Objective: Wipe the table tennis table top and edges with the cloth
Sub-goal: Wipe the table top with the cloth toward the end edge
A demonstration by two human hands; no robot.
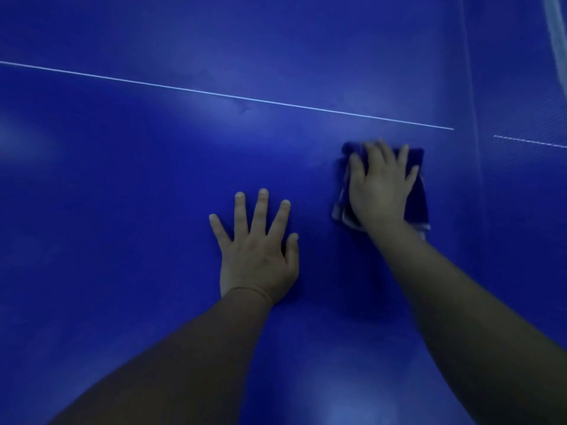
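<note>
The blue table tennis table top (122, 210) fills the view, with a thin white line (214, 93) running across it from upper left to right. A folded dark blue cloth (415, 197) with pale edges lies flat on the top at the right. My right hand (380, 185) presses on the cloth with its fingers spread and straight. My left hand (257, 250) rests flat on the bare table top to the left of the cloth, fingers spread, holding nothing.
The net (472, 87) stands across the table at the right, just beyond the cloth, and the table's other half shows through it. The net's pale top band (555, 29) shows at the upper right corner.
</note>
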